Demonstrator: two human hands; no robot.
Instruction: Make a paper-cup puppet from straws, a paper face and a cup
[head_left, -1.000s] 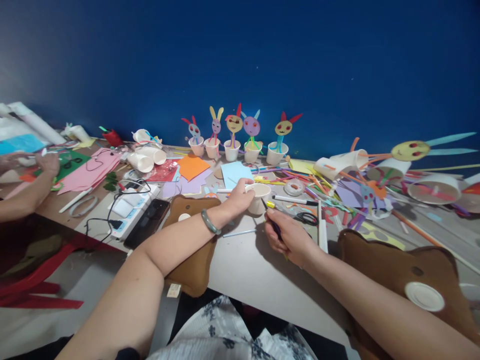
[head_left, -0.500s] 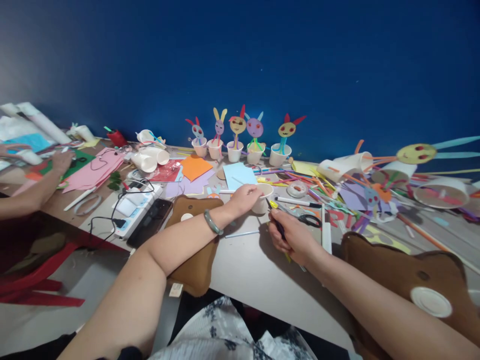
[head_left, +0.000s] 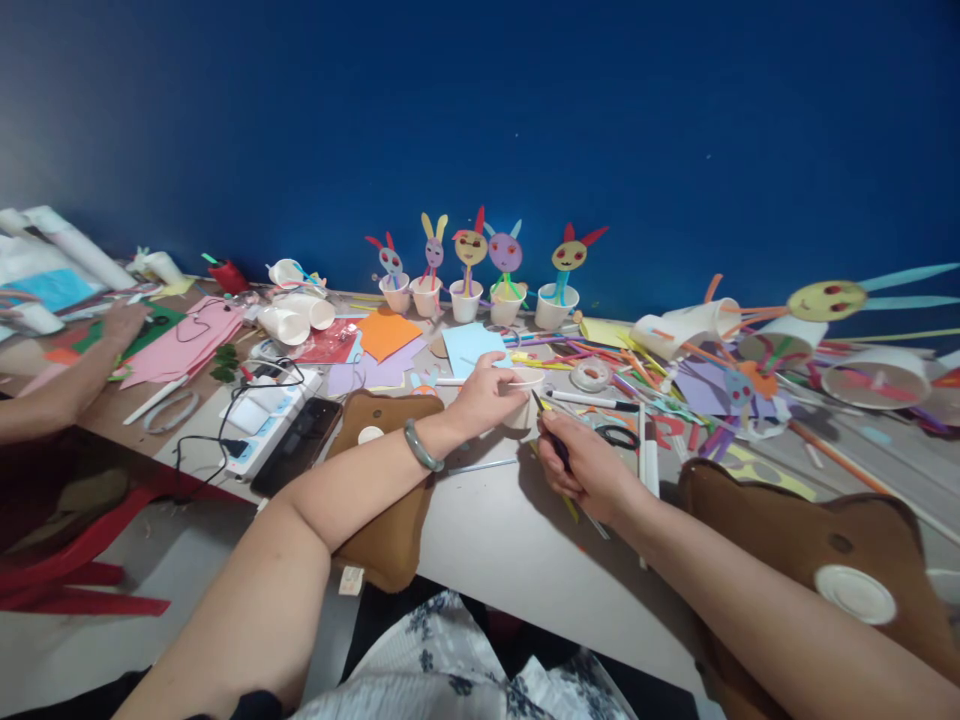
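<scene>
My left hand (head_left: 491,395), with a green bangle on its wrist, grips a white paper cup (head_left: 519,418) by its near-left side, fingers at the rim. My right hand (head_left: 585,458) is closed around a slim dark tool (head_left: 555,447). Its black pointed tip is beside the cup's right side; whether it touches the cup I cannot tell, and most of the tool is hidden in my fingers. A black marker (head_left: 589,401) and dark-handled scissors (head_left: 618,437) lie just beyond my right hand. A light blue paper sheet (head_left: 471,345) is behind my left hand.
Rabbit-faced paper figures stand in white cups (head_left: 466,302) along the blue wall. A power strip (head_left: 274,425), a phone (head_left: 300,445) and a brown cushion (head_left: 382,540) lie left; another brown cushion (head_left: 780,520) lies right. A co-worker's hand (head_left: 124,325) is at far left.
The cup has tipped so that its opening now shows as a narrow band. My left hand has shifted its grip, fingers more raised at the rim. My right hand stays almost still.
</scene>
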